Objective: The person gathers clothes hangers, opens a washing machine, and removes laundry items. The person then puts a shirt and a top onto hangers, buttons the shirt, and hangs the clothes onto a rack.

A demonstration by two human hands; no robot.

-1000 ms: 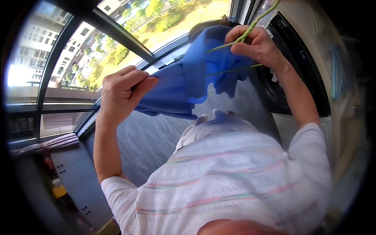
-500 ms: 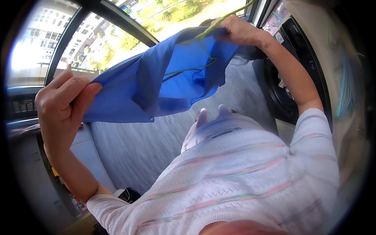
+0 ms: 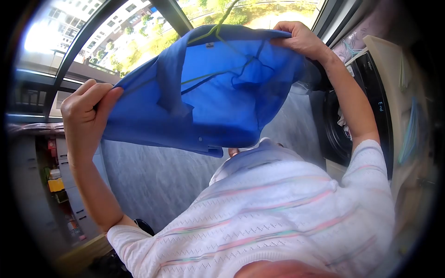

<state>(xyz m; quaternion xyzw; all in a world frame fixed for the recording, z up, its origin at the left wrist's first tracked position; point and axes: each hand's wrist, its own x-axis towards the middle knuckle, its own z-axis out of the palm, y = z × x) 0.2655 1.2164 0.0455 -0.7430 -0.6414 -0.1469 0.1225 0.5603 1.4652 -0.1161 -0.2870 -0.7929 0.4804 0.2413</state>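
A blue button-front shirt (image 3: 153,111) is stretched between my two hands. Inside it sits a yellow-green clothes hanger (image 3: 217,30), its hook rising past the top of the frame and its bar crossing the open neck. My left hand (image 3: 90,104) is closed on the shirt's left shoulder side, thumb pressed against the fingers. At the other side my right hand (image 3: 301,41) pinches the cloth near the right shoulder. A small label shows inside the back of the collar, and a button is visible near the lower edge. Folds hide part of the hanger.
A black front-loading washing machine (image 3: 340,129) stands at the right with its door open and laundry inside. Beside it several thin hangers (image 3: 410,125) hang. Windows (image 3: 116,41) run across the front. Shelves with small items (image 3: 55,180) are at the left, above a grey floor (image 3: 143,185).
The shirt is spread wider and hangs lower, with its neck more open. My right hand has shifted slightly right, my left hand slightly right as well. The view has turned a little.
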